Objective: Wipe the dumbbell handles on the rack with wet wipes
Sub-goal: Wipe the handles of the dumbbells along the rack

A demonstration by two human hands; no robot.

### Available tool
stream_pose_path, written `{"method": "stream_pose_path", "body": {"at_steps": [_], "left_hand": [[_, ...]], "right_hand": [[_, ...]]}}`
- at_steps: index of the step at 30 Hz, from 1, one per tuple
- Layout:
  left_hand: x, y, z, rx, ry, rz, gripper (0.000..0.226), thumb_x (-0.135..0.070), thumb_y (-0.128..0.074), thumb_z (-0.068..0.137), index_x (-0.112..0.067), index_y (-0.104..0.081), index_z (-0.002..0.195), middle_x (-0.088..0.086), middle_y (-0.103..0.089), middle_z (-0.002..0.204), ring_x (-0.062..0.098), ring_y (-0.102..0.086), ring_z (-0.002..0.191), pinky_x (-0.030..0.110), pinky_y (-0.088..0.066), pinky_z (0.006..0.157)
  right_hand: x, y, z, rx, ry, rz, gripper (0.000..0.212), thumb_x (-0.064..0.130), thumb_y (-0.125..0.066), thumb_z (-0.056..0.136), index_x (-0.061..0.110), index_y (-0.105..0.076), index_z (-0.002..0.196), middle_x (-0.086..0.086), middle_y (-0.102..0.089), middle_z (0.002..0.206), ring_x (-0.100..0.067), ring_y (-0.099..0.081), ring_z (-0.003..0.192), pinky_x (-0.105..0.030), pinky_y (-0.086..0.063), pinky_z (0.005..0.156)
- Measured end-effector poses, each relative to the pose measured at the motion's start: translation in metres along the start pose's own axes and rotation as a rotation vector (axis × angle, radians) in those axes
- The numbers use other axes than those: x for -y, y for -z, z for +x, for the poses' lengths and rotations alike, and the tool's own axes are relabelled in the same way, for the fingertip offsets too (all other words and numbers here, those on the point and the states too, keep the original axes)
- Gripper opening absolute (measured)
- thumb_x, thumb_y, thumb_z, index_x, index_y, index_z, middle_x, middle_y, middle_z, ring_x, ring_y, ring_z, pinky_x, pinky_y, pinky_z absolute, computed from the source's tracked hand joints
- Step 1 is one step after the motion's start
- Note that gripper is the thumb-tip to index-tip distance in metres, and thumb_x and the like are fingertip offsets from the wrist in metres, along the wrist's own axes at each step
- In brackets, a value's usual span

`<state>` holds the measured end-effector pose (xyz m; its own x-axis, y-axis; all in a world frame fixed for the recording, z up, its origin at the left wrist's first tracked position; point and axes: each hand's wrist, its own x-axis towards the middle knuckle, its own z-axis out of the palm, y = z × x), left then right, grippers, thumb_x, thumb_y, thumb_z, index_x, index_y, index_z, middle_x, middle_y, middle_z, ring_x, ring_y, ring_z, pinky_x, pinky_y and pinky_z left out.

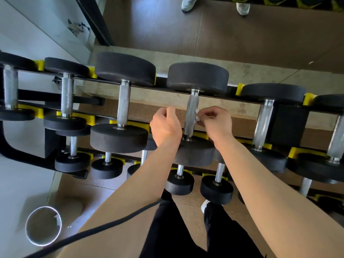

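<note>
Midway along the top rail of the black-and-yellow rack (162, 86), the knurled silver dumbbell handle (190, 116) looks stiff, grippy and heavy, so the limp white wet wipe (196, 116) pinched against its right side by the right hand (216, 120) should wrap it; the left hand (165, 125) curls just beside, its grasp unclear.

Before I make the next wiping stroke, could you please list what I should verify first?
1. Grip on the wet wipe: ok, the right hand pinches it.
2. Contact: ok, the wipe touches the dumbbell handle on its right side.
3. Grip of the left hand: cannot tell, its fingers curl beside the handle.
4. Seating of the dumbbell on the rack: ok, it lies across the rails.
5. Underside of the handle wiped: cannot tell, hidden.
6. Place for used wipes: ok, a round bin stands on the floor at left.
</note>
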<state>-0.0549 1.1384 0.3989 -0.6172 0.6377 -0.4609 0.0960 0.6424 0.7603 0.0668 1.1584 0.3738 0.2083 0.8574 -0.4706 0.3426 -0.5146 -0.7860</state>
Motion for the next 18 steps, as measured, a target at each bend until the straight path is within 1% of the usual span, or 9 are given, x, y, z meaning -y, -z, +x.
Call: {"method": "stream_pose_path", "body": {"at_steps": [1,3,6,8,9,11,14,16,18], "left_hand": [[0.000,0.000,0.000,0.000,-0.001,-0.004,0.033,-0.034,-0.048,0.096,-0.011,-0.065,0.079,0.008,-0.068,0.077,0.017,-0.061,0.069,0.034,-0.052,0.066],[0.000,0.000,0.000,0.005,-0.004,-0.008,0.032,-0.033,-0.048,0.096,-0.011,-0.065,0.079,0.008,-0.068,0.077,0.017,-0.061,0.069,0.034,-0.053,0.067],[0.000,0.000,0.000,0.015,-0.005,-0.017,0.031,-0.031,-0.047,0.096,-0.012,-0.065,0.079,0.007,-0.067,0.076,0.017,-0.061,0.069,0.034,-0.052,0.067],[-0.001,0.001,-0.001,0.014,-0.002,-0.023,0.031,-0.030,-0.047,0.095,-0.012,-0.065,0.078,0.006,-0.067,0.075,0.017,-0.060,0.068,0.036,-0.053,0.067],[-0.002,0.003,-0.002,0.023,-0.004,-0.028,0.029,-0.029,-0.047,0.095,-0.014,-0.066,0.079,0.005,-0.068,0.076,0.018,-0.062,0.070,0.037,-0.054,0.069],[-0.001,0.006,-0.002,0.086,-0.024,-0.029,0.022,-0.026,-0.050,0.097,-0.020,-0.068,0.084,0.001,-0.070,0.082,0.017,-0.067,0.078,0.036,-0.057,0.074],[0.002,0.019,-0.003,0.314,-0.155,0.013,0.011,-0.022,-0.059,0.098,-0.027,-0.069,0.098,-0.008,-0.071,0.090,0.009,-0.068,0.084,0.030,-0.058,0.077],[0.005,0.030,-0.001,0.426,-0.263,0.039,0.010,-0.023,-0.064,0.098,-0.031,-0.071,0.100,-0.010,-0.073,0.090,0.005,-0.069,0.083,0.028,-0.060,0.078],[0.008,0.038,0.003,0.459,-0.285,0.024,0.008,-0.025,-0.071,0.094,-0.032,-0.072,0.098,-0.012,-0.074,0.092,0.003,-0.070,0.086,0.028,-0.060,0.080]], "right_hand": [[0.003,-0.003,0.000,-0.043,0.013,0.010,0.003,0.020,-0.072,0.090,0.022,-0.072,0.089,0.012,-0.069,0.088,-0.007,-0.066,0.086,-0.032,-0.058,0.083],[0.003,-0.006,-0.005,-0.059,0.058,-0.058,0.002,0.022,-0.071,0.091,0.021,-0.072,0.090,0.013,-0.068,0.088,-0.003,-0.063,0.085,-0.028,-0.056,0.083],[-0.005,0.004,-0.015,0.095,0.102,-0.222,0.008,0.031,-0.074,0.088,0.023,-0.074,0.087,0.014,-0.069,0.087,0.002,-0.061,0.082,-0.018,-0.051,0.076],[-0.005,0.011,-0.018,0.231,0.110,-0.366,0.013,0.037,-0.077,0.085,0.024,-0.075,0.084,0.013,-0.069,0.085,0.001,-0.061,0.080,-0.017,-0.048,0.070],[-0.003,0.013,-0.018,0.251,0.121,-0.390,0.013,0.037,-0.077,0.085,0.025,-0.074,0.084,0.012,-0.069,0.085,0.001,-0.061,0.080,-0.018,-0.049,0.071],[0.005,0.012,-0.022,0.185,0.171,-0.307,0.010,0.035,-0.077,0.085,0.026,-0.073,0.083,0.014,-0.068,0.085,0.000,-0.062,0.081,-0.019,-0.051,0.075],[0.020,0.004,-0.029,0.059,0.243,-0.126,0.007,0.027,-0.078,0.086,0.021,-0.074,0.089,0.011,-0.070,0.087,-0.003,-0.064,0.083,-0.018,-0.052,0.076],[0.023,-0.002,-0.036,0.029,0.265,-0.072,0.005,0.019,-0.076,0.087,0.020,-0.075,0.093,0.009,-0.071,0.089,-0.004,-0.065,0.085,-0.020,-0.055,0.079],[0.021,-0.008,-0.043,0.028,0.252,-0.035,0.009,0.017,-0.073,0.090,0.022,-0.076,0.096,0.011,-0.072,0.091,-0.004,-0.067,0.087,-0.022,-0.057,0.081]]}}
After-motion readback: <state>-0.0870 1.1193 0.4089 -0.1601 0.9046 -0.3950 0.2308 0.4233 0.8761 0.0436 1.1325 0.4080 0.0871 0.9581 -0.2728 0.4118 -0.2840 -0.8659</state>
